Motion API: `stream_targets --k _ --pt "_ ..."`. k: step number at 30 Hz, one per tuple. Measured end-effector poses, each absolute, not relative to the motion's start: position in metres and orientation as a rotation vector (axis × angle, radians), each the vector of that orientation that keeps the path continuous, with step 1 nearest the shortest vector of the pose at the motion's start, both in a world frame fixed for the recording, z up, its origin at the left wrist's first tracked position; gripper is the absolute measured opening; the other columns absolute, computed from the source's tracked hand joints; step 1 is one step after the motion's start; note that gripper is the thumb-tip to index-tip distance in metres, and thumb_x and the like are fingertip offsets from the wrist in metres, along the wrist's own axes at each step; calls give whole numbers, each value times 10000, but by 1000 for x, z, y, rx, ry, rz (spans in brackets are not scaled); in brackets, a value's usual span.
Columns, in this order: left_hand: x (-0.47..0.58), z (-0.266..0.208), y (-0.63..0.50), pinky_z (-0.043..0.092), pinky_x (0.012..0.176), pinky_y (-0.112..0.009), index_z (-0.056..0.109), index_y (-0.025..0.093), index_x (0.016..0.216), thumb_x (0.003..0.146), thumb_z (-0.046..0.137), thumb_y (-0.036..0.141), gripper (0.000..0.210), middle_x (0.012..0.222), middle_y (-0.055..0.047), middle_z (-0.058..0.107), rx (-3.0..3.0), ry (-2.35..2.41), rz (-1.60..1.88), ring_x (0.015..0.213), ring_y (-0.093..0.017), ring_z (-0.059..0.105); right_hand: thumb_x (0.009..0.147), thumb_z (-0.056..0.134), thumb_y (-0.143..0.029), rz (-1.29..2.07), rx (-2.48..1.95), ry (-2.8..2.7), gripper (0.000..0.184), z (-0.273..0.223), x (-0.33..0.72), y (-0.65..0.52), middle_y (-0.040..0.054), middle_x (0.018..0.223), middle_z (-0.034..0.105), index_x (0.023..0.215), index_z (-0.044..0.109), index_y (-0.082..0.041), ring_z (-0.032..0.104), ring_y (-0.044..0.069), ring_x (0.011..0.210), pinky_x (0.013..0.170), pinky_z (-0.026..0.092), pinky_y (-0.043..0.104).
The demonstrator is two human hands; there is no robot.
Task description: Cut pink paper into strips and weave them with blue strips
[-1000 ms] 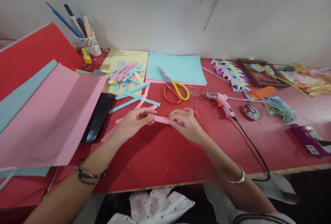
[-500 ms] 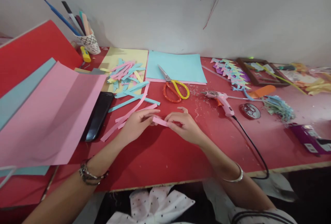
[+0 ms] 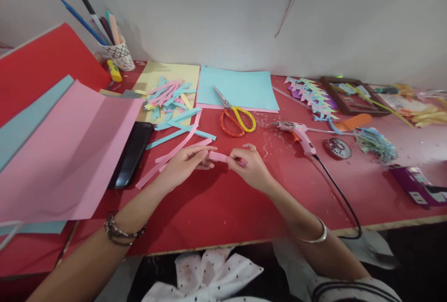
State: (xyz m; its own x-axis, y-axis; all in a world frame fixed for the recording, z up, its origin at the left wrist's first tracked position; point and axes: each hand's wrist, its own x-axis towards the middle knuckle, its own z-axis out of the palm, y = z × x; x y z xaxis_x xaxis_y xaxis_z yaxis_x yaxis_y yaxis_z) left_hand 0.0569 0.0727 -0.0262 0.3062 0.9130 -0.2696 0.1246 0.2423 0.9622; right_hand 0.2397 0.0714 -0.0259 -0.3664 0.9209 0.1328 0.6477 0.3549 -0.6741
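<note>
A short pink paper strip (image 3: 218, 156) is stretched between my two hands above the red table. My left hand (image 3: 186, 164) pinches its left end between thumb and fingers. At the other end, my right hand (image 3: 249, 167) is closed on the strip, and a bit of pink shows past its fingers. Longer pink strips (image 3: 181, 144) and blue strips (image 3: 167, 138) lie beside and behind my left hand. Scissors (image 3: 230, 111) with one red and one yellow handle rest behind my hands, blades partly over a light blue sheet (image 3: 240, 83).
A pink glue gun (image 3: 296, 132) with a black cord lies right of my hands. Cut paper pieces (image 3: 171, 95) are heaped on a yellow sheet (image 3: 146, 76). A black phone (image 3: 134, 155) and a large pink sheet (image 3: 66, 153) are at left. A pen cup (image 3: 120, 55) stands behind.
The pink strip has become more level, and my fingers have shifted on it. My right hand's fingers have curled in more, with pink now showing past them.
</note>
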Motion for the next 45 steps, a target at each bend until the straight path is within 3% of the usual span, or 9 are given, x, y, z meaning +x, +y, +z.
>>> stream_targets --k 6,21,38,45 --pt "58 -27 75 544 652 -253 656 151 819 687 590 440 325 766 -51 699 1202 1137 664 634 -122 631 773 430 -253 748 -1316 -2134 248 -26 240 71 -71 499 457 539 433 -172 374 54 476 811 276 293" --pt "56 -27 76 507 569 -230 639 157 682 665 589 431 279 681 -35 691 1315 1242 738 534 -107 590 819 453 -270 833 -1299 -2179 197 -25 243 71 -56 604 561 658 515 -176 445 67 536 830 225 319" --pt "58 -23 73 431 500 -184 585 168 571 697 562 322 201 547 15 608 1521 1239 927 477 -82 516 827 426 -242 780 -1233 -2206 243 -25 241 70 -67 527 486 598 461 -167 377 46 469 748 274 259" --pt "56 -22 73 436 505 -185 589 178 567 708 554 298 189 549 19 616 1559 1266 932 484 -88 529 796 490 -273 740 -1310 -2141 106 -25 242 69 -74 510 473 746 517 -183 397 71 488 718 306 249"
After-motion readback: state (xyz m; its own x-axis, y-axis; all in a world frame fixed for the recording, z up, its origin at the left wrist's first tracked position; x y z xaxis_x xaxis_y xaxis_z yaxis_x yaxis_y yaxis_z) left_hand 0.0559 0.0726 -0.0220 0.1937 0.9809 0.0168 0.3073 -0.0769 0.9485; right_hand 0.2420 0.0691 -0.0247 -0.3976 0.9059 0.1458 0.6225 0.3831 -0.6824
